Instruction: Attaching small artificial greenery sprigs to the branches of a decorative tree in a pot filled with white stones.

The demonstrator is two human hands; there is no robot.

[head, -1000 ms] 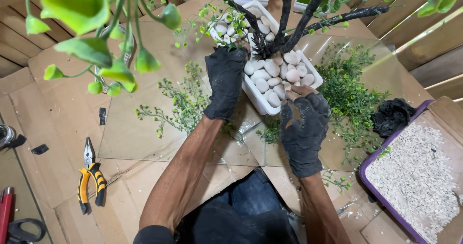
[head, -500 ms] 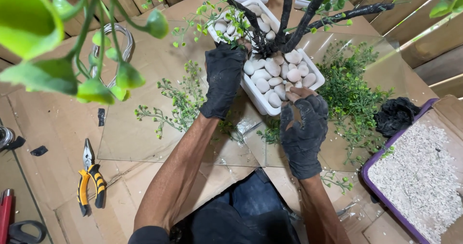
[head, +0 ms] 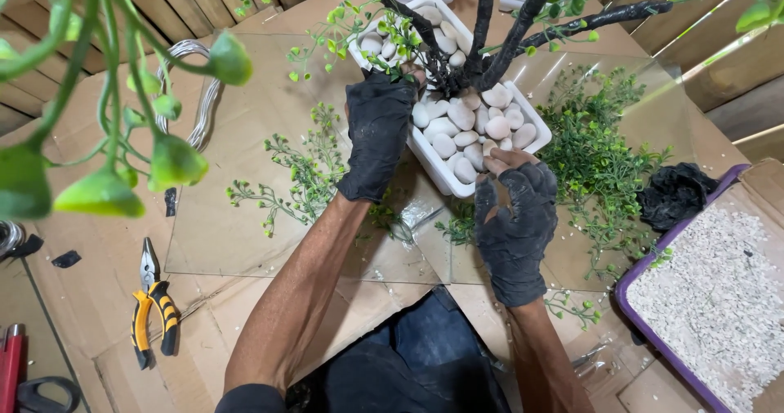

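Hands (head: pixel 516 217) on white pot (head: pixel 433 166) w/ pebbles (head: pixel 457 127), prob. gripping.

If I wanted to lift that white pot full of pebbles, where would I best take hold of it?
Probably by the white pot's two long walls, low down, one hand coming in from each side. The dark branches fan out above the white pebbles, blocking a reach from overhead, and the rim looks thin. The left hand and right hand already flank it.

Black fingerless gloves on left hand (head: pixel 377 135), right hand (head: pixel 514 221); forearms bare.
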